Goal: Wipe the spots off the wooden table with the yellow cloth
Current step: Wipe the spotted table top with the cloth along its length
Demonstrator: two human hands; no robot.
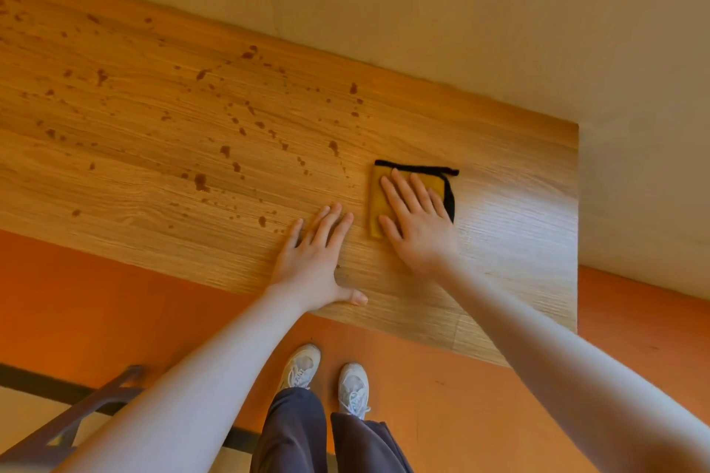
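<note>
A folded yellow cloth with a black hem lies flat on the wooden table, toward its right end. My right hand presses on the cloth with straight, spread fingers and covers most of it. My left hand rests flat on the bare wood just left of the cloth, fingers straight, thumb out near the front edge. Several dark brown spots are scattered over the table's middle and left, the nearest ones just beyond my left fingertips.
The table's back edge runs along a pale wall, and its right end stops short of the wall's corner. An orange floor lies below the front edge. A dark chair frame stands at the lower left beside my legs.
</note>
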